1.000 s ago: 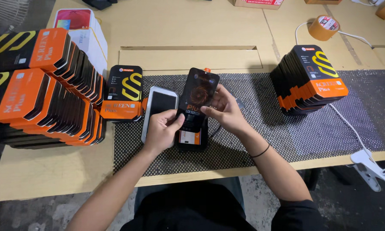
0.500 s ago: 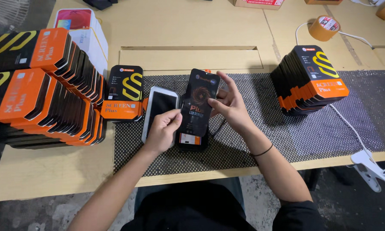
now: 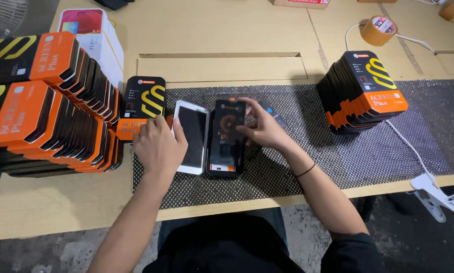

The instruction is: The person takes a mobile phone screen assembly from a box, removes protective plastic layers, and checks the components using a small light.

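A flat black package (image 3: pixel 226 146) with an orange round print lies on the black mesh mat (image 3: pixel 308 151), right beside a white phone (image 3: pixel 191 136) with a dark screen. My right hand (image 3: pixel 265 129) holds the package by its right edge, with the thumb on its face. My left hand (image 3: pixel 159 144) lies over the phone's left edge. Its fingers are loosely spread and reach toward a single black and orange box (image 3: pixel 143 103) lying flat to the left.
Rows of black and orange boxes (image 3: pixel 55 121) stand packed at the left, and a stack of them (image 3: pixel 363 91) at the right. A roll of brown tape (image 3: pixel 378 30), a white cable (image 3: pixel 409 144), a white clamp (image 3: pixel 431 194) and a white carton (image 3: pixel 93 30) are about the wooden table (image 3: pixel 212 35).
The black package was held tilted up in both hands and now lies flat on the mat. My left hand let go of it and moved left over the phone's edge.
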